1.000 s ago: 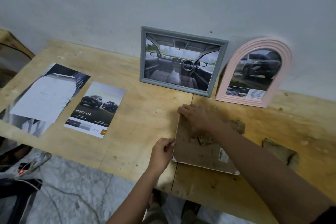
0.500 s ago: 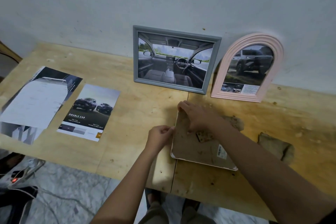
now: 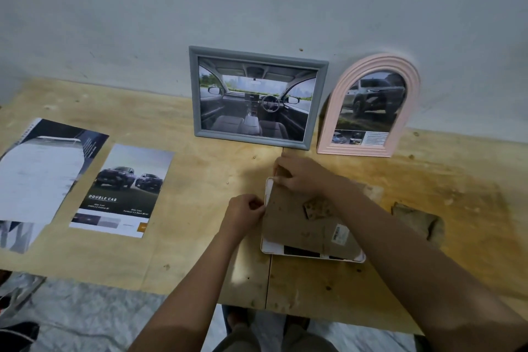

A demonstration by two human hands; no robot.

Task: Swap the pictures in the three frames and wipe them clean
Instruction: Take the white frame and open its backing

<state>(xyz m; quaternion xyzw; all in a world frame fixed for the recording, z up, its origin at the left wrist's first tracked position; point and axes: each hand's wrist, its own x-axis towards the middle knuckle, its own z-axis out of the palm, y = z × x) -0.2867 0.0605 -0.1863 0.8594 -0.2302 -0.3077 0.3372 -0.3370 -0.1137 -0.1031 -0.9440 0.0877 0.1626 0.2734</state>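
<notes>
**Backing Board Release: White Frame**

The white frame (image 3: 311,256) lies face down on the table (image 3: 200,251), in front of the grey frame (image 3: 257,53) and toward its right end. Face down puts the brown backing board (image 3: 297,226) uppermost, where I can work on it.

My left hand (image 3: 244,216) pinches the board's left edge, fingers curled. My right hand (image 3: 303,177) grips the board's corner nearest the grey frame, fingers closed on it. I judge that two holds on one side serve to lever the board out of the rim. White rim shows along that side and along the near edge, where a dark strip also shows under the board.

The grey frame stands upright against the wall. The pink arched frame (image 3: 333,123) stands just right of it, both behind the working area.

The loose car picture (image 3: 123,188) lies flat, print up, well left of the grey frame and forward of it, probably staged for insertion. A cloth (image 3: 418,221) lies forward and right of the grey frame, beyond my right forearm, within reach for wiping.
</notes>
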